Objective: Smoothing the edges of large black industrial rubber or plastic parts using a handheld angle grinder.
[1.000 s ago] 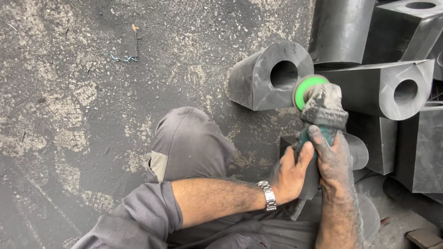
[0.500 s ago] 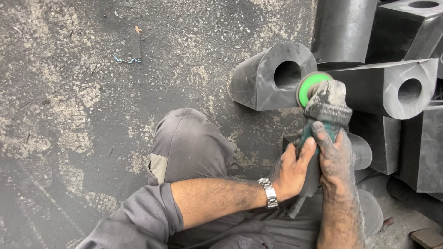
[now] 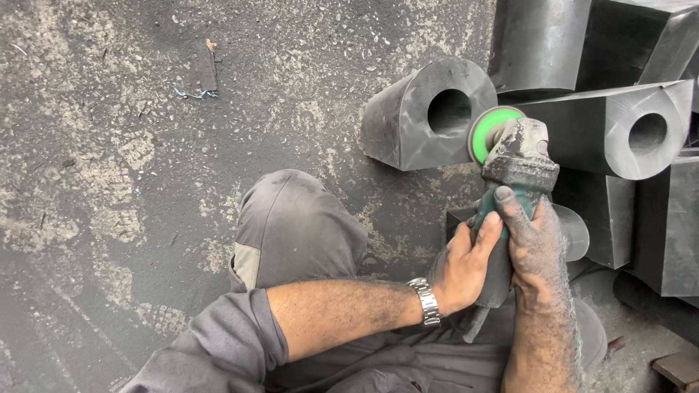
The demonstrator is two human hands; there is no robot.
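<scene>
Both my hands grip a dusty angle grinder (image 3: 518, 161) with a green disc (image 3: 489, 133). My left hand (image 3: 466, 266), with a metal watch on the wrist, wraps the grinder's body from the left. My right hand (image 3: 533, 247), coated in dark dust, clasps it from the right. The green disc sits against the edge of a black rubber block (image 3: 426, 116) with a round hole through it, lying on the floor beyond my knee (image 3: 291, 225).
Several more black blocks with round holes are stacked at the right (image 3: 626, 127). The floor (image 3: 109, 145) is dark, dusty concrete with a small scrap and blue wire (image 3: 200, 76) at the upper left.
The view has shifted slightly, with the grinder and block now a little lower right in frame. The disc stays at the block's edge, and both hands keep their grip.
</scene>
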